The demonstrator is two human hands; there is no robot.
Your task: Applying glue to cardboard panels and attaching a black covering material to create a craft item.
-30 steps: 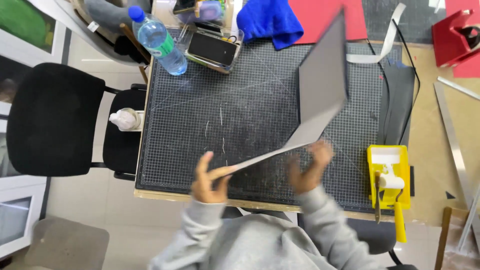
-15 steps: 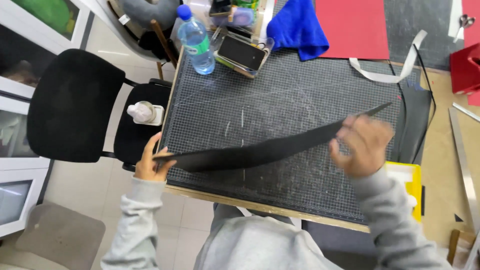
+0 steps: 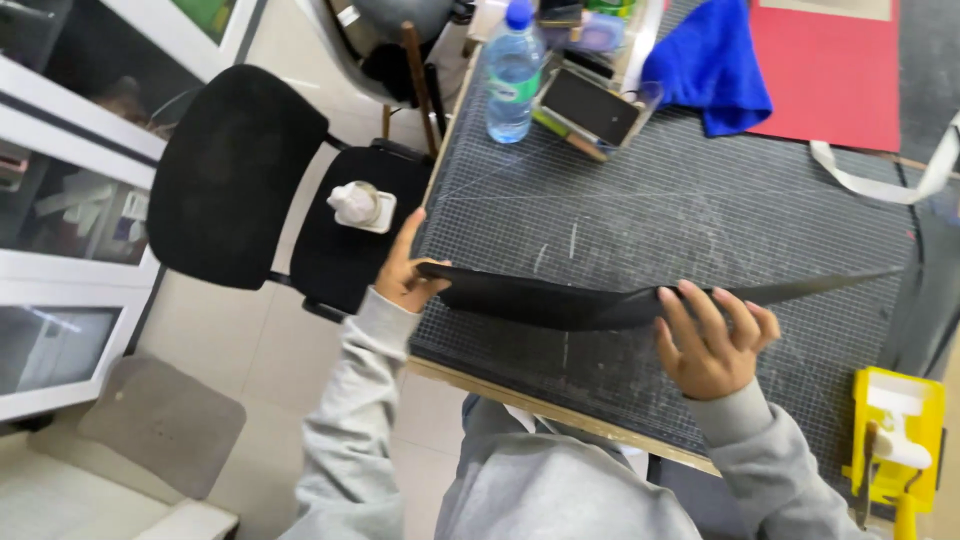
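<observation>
Dark sheet held edge-on over the bench, one hand at each end.

The left hand (image 3: 403,275) pinches the sheet (image 3: 560,300) at its left end, thumb under and fingers extended above, wrist bent off the bench edge; that light pinch looks the weak point, and the bowed sheet could spring free there or crease where it sags. The right hand (image 3: 710,340) wraps its fingers over the top edge near the middle, forearm coming up from below. The sheet's far right tip tapers unsupported above the cutting mat (image 3: 700,210), so it might catch or droop.
</observation>
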